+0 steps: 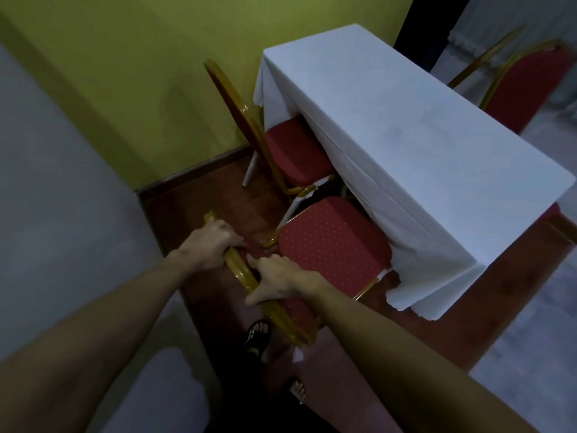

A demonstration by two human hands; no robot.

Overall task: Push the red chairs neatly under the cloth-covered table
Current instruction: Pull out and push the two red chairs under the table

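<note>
Both hands on the gold top rail of the near chair's backrest (242, 273). Left hand (215, 242) curled over the rail toward its far end; right hand (278, 281) wrapped around it nearer the body, thumb pressed along the rail's underside. Neither hand is spread — both are closed on the frame.

Near red chair (334, 245): seat lies ahead and to the right of the hands, its far edge just meeting the hanging white cloth (415, 264); most of the seat shows outside the worktop (406, 120). Backrest rail runs diagonally, upper left to lower right, roughly parallel to the worktop's long edge.

Key relation — the worktop lies straight across the rail from the hands, so a push square to the rail should drive the seat under the cloth. Right hand is nearer the worktop's near corner.

Second chair (293, 151) beyond, against the green wall (140, 73), seat partly under the cloth. Third chair (527, 85) on the far side.

Judgement: near chair not yet tucked in.
</note>
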